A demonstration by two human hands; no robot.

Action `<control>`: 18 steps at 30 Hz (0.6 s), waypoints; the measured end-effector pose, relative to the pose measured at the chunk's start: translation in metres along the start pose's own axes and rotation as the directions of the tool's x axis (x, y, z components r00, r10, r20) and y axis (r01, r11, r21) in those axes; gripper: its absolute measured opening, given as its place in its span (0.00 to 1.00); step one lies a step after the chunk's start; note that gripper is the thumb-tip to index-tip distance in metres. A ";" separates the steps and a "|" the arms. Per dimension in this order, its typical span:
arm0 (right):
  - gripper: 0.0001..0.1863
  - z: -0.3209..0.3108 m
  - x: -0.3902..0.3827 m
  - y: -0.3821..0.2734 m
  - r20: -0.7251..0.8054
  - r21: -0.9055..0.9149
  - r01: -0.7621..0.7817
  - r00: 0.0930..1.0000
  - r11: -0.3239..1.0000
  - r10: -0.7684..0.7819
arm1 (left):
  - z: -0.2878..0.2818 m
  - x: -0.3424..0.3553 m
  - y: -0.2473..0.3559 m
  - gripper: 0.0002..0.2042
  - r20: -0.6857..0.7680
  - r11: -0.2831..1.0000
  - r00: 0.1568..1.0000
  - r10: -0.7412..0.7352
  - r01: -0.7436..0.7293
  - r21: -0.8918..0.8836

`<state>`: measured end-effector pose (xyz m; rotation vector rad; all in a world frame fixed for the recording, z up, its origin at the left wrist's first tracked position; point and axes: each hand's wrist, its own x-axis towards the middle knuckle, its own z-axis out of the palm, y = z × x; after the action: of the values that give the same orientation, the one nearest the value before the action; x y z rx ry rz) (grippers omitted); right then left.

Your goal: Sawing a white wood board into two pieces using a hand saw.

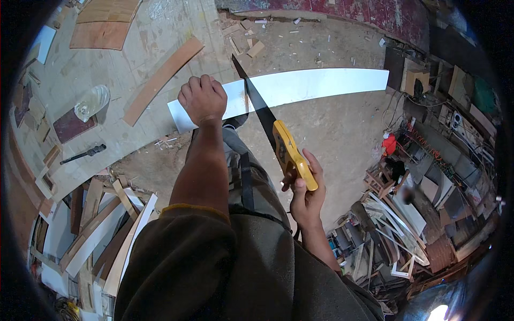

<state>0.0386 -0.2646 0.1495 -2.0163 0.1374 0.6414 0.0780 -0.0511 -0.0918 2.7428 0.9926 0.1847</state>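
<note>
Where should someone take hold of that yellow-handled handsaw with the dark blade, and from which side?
Probably by the chunky yellow handle, coming from the lower right, where the person's bare right hand holds it. The long, dark, tapering blade points up-left across the white board, with teeth along its lower-left edge, so fingers should stay clear there.

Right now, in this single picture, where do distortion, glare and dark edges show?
Head view: the white board appears bowed and nearly washed out; head view: a bright glare spot sits at the lower right; head view: the corners fall to black.
</note>
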 end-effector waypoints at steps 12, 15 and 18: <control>0.12 0.030 0.046 -0.033 -0.069 -0.013 0.004 0.998 1.000 -0.005 | 0.003 0.002 -0.003 0.08 -0.056 1.000 0.998 0.024 -0.024 -0.007; 0.12 0.029 0.051 -0.035 -0.051 0.000 -0.026 0.998 1.000 0.026 | 0.000 0.003 -0.001 0.07 -0.065 1.000 0.998 0.026 -0.027 -0.008; 0.12 0.037 0.055 -0.019 -0.068 -0.015 0.037 0.997 0.999 -0.038 | 0.002 0.002 0.001 0.07 -0.081 0.999 0.996 0.034 -0.036 -0.025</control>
<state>0.0782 -0.2145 0.1224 -2.0500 0.1351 0.5516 0.0806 -0.0503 -0.0932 2.7499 0.9555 0.3142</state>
